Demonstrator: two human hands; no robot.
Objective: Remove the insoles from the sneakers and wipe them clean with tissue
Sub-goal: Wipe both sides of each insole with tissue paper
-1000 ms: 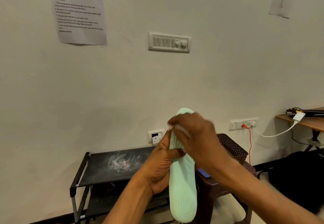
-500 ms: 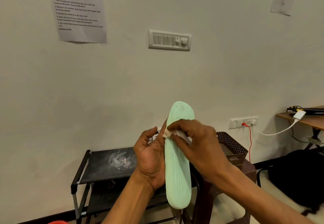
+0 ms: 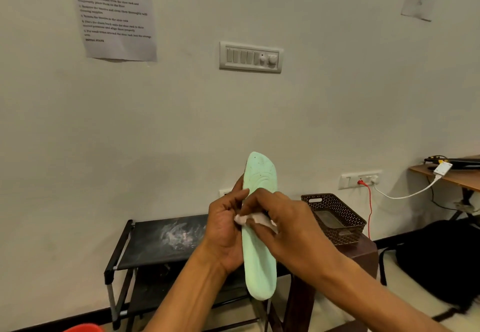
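Printed notice [image 3: 114, 14]: taped high on the wall at far left, its text too blurred to read.
Shoe rack [image 3: 155, 238]: black and low against the wall, with a pale scuffed smear across its top shelf.
Switch panel [image 3: 250, 56]: on the wall above the action, a row of rockers and a round knob.
Left hand [image 3: 223, 235]: wrapped round the left edge of the insole, thumb up on the front face and fingers tucked behind.
Insole [image 3: 258, 259]: mint green, held upright in the air in front of the rack, toe end up and heel end down, between the two hands.
Tissue [image 3: 249, 219]: a crumpled white wad, pressed flat against the middle of the insole's face.
Right hand [image 3: 291, 227]: fingertips pinching the tissue and bearing down on the insole, knuckles toward the camera.
Basket [image 3: 348, 233]: brown and perforated, sitting on a dark wooden stool [image 3: 363, 253] just right of the hands.
Wall socket [image 3: 359, 179]: a red lead hangs straight down from it, and a white cable [image 3: 405, 195] swings up to the right.
Desk [image 3: 441, 177]: wooden, at the far right edge, with the white cable reaching it.
Black bag [image 3: 439, 256]: slumped on the floor below the desk.
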